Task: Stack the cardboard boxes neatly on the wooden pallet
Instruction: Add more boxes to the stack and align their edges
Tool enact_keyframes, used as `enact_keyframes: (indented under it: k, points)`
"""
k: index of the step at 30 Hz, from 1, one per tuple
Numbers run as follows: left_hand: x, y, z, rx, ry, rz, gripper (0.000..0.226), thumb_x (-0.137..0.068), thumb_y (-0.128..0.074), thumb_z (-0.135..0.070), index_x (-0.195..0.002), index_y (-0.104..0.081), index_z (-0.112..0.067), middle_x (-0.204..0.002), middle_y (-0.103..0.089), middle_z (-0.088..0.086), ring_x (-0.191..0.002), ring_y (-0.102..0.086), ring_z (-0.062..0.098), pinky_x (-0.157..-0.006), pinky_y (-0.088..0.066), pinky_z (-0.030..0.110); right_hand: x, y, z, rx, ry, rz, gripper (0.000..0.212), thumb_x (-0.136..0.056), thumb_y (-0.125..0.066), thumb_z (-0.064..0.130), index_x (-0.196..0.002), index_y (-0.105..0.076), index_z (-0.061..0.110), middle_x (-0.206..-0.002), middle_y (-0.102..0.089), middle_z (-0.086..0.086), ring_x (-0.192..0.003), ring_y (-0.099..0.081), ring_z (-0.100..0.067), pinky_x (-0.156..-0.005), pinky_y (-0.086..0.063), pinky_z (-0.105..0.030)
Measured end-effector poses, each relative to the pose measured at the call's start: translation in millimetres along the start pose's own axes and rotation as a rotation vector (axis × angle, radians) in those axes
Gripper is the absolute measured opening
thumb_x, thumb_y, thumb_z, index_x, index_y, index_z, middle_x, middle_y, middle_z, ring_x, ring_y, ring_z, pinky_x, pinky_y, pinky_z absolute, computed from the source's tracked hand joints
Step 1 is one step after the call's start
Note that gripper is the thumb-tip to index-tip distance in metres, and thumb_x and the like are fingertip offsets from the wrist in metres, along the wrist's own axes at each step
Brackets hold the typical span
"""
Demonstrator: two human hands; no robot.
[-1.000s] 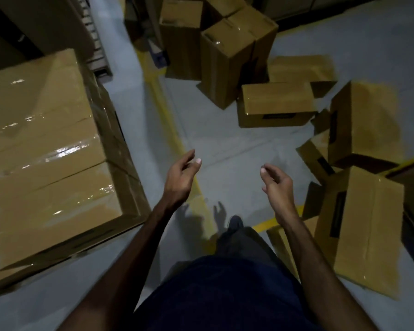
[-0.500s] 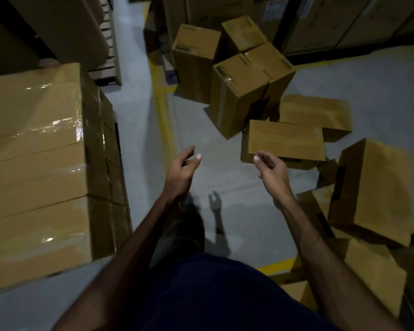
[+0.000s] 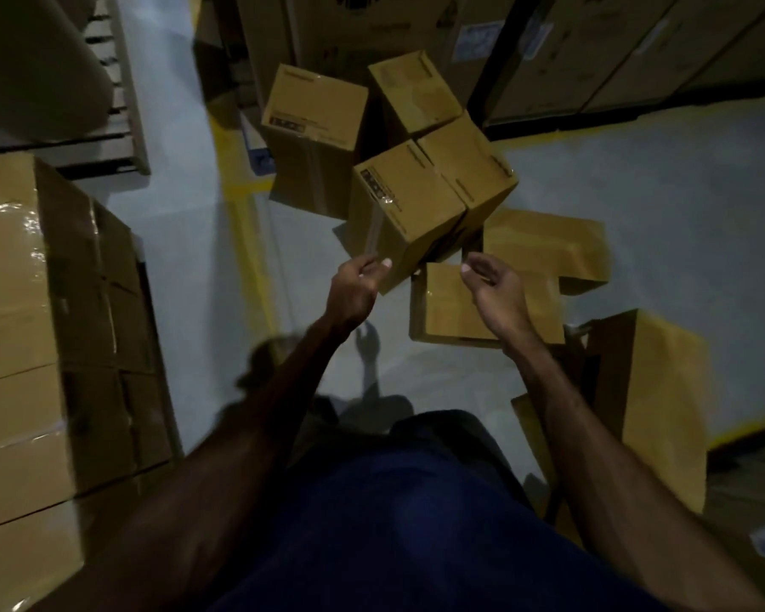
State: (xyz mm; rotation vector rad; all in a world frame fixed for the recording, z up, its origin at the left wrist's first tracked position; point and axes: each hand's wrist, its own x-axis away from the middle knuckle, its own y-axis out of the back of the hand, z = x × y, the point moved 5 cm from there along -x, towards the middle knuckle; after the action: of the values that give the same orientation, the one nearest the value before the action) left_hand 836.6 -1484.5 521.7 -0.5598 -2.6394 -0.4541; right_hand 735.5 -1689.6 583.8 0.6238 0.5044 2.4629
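Note:
Several loose cardboard boxes lie scattered on the grey floor ahead. A tall upright box stands nearest, with a flat-lying box just right of it. My left hand hovers at the tall box's lower front corner, fingers loosely curled and holding nothing. My right hand hangs above the flat box, likewise loosely curled and holding nothing. A taped stack of boxes fills the left side; whatever it rests on is hidden.
More boxes stand behind: one upright box, another, a third. A tilted box lies at right. A yellow floor line runs forward. A wooden pallet edge shows at upper left. Large cartons line the back.
I have moved forward toward the loose boxes. Both hands have reached farther ahead, now over the tall box's corner and the flat box. The taped stack has slid back on my left.

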Motion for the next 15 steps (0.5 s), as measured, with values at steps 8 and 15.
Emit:
enact_keyframes:
  k: [8,15]
  points:
    - [-82,-28,-17,0.209,0.169,-0.156,0.022,-0.103,-0.062,-0.046,-0.099,-0.068,-0.025,-0.101,-0.070,-0.004,-0.094,-0.065,0.016,-0.089,-0.055,0.042,-169,-13,35,0.192,0.080,0.250,0.038,-0.104,-0.064,0.027,-0.140,-0.063,0.015,-0.136,-0.066,-0.002,-0.121,-0.062,-0.019,-0.090,-0.054,-0.032]
    - [-133,-80,-6,0.494,0.285,-0.363,0.018,-0.109,-0.055,-0.040,-0.121,-0.059,-0.027,-0.103,-0.063,-0.013,-0.090,-0.063,0.008,-0.080,-0.055,0.035,-318,-47,54,0.553,0.231,0.570,0.043,-0.101,-0.068,0.032,-0.140,-0.064,0.016,-0.128,-0.067,0.005,-0.122,-0.061,-0.015,-0.104,-0.048,-0.033]
